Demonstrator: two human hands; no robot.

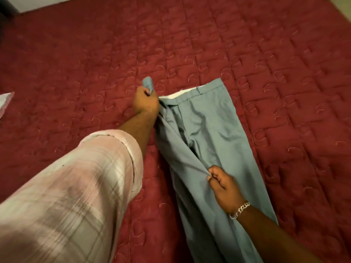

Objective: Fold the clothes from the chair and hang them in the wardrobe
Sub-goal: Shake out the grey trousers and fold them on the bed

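A pair of pale blue-grey trousers (pixel 212 133) lies lengthwise on the red quilted bedspread (pixel 95 59), waistband at the far end, legs running toward me and off the bottom edge. My left hand (pixel 145 102) grips the left corner of the waistband, a bit of cloth poking up above the fist. My right hand (pixel 223 184), with a silver chain bracelet on the wrist, pinches a fold of the trousers near the crotch seam. The left half of the garment is bunched and lifted between the two hands; the right half lies flat.
A pale pink-edged cloth or paper (pixel 4 103) lies at the bed's left edge. A strip of light wall or floor (pixel 38 2) shows beyond the bed at top left. My plaid sleeve (pixel 76 186) covers the lower left.
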